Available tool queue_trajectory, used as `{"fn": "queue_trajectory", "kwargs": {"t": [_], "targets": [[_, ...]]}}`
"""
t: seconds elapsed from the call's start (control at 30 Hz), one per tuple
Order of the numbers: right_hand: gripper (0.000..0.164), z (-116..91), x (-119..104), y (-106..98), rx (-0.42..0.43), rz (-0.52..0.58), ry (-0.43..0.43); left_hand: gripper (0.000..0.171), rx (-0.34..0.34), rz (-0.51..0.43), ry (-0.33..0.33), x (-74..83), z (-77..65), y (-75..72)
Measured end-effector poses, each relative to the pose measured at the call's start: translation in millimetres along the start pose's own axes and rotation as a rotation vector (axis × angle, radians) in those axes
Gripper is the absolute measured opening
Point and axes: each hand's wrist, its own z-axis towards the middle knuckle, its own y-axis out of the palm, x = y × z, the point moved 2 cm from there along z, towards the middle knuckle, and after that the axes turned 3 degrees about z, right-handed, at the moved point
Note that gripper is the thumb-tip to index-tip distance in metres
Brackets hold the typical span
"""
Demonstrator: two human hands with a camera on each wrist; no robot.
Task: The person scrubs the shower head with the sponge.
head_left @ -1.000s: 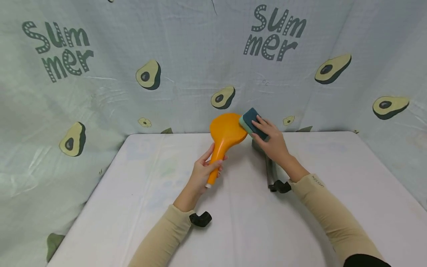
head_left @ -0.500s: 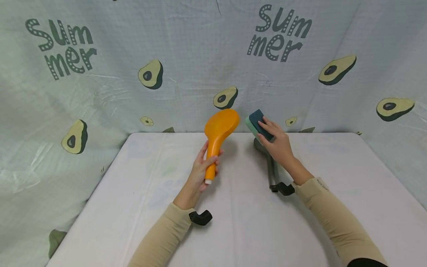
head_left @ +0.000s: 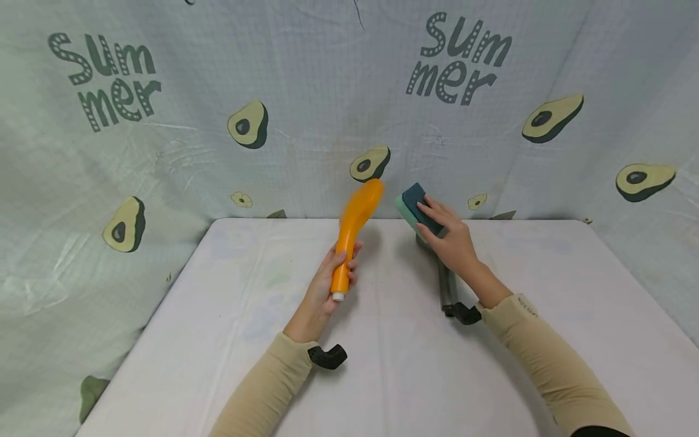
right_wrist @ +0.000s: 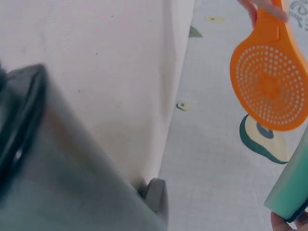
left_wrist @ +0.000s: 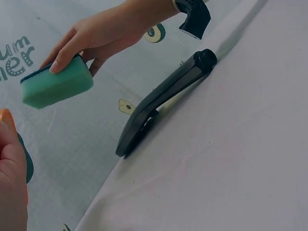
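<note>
A pale printed backdrop [head_left: 306, 73] fills the upper part of the head view, and below it the white tabletop [head_left: 262, 273] spreads to the bottom of the frame. The orange shower head [head_left: 354, 227] is held in the air near the middle of the frame, above the tabletop. Its long axis rises from the handle, leaning a little to the right, with the broad end pointing to the upper part. It is seen almost from its edge; the right wrist view shows its perforated face, perhaps turned so in order to meet the sponge side. The dark shower head [left_wrist: 161, 92] lies on the tabletop, right of centre, with its threaded end toward the bottom of the head view; it seems simply put aside there. The left hand [head_left: 327, 279] has its fingers curled around the orange handle, probably to keep it steady. The right hand [head_left: 451, 240] pinches the sponge [head_left: 415, 203] between thumb and fingers. The sponge's green layer faces left, near the orange head but apart from it, likely leaving this soft side free. The handle finishes in a small white end [head_left: 338, 297], pointing downward.
</note>
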Motion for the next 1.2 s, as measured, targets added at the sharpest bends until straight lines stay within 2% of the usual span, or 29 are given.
{"fn": "queue_trajectory", "kwargs": {"t": [0.13,0.3,0.43,0.5,0.57,0.67,0.77,0.87,1.03,1.2], "targets": [[0.048,-0.5,-4.9,1.1,0.0,0.008,-0.009,0.048,0.008,-0.05,-0.037,-0.4,-1.2,-1.9],[0.048,-0.9,-9.2,1.5,0.002,0.007,-0.026,0.042,-0.015,-0.012,-0.044,1.2,-1.6,-1.6],[0.048,-1.9,-10.9,1.6,-0.004,0.004,-0.024,0.037,-0.14,-0.029,-0.069,2.0,-2.9,-0.9],[0.048,-2.7,-11.9,1.3,-0.009,-0.001,-0.016,0.037,-0.201,-0.085,-0.092,2.8,-4.3,-0.7],[0.049,-3.8,-11.8,1.2,-0.013,-0.008,-0.006,0.037,-0.23,-0.128,-0.116,3.5,-5.5,-0.8],[0.048,-5.3,-13.5,1.5,-0.021,-0.012,0.004,0.034,-0.203,-0.128,-0.137,2.8,-5.9,0.2],[0.048,-5.6,-14.9,3.1,-0.032,-0.014,0.0,0.032,-0.145,-0.066,-0.162,0.2,-4.9,1.3],[0.049,-4.2,-17.8,6.3,-0.044,-0.008,-0.025,0.034,-0.124,-0.051,-0.192,-1.1,-4.2,2.1],[0.05,1.3,-22.3,15.0,-0.059,-0.018,-0.119,0.041,-0.237,-0.148,-0.25,-1.8,-4.9,2.6],[0.048,6.8,-22.9,24.5,-0.04,-0.091,-0.208,0.041,-0.335,-0.197,-0.29,-2.2,-6.1,2.9]]}}
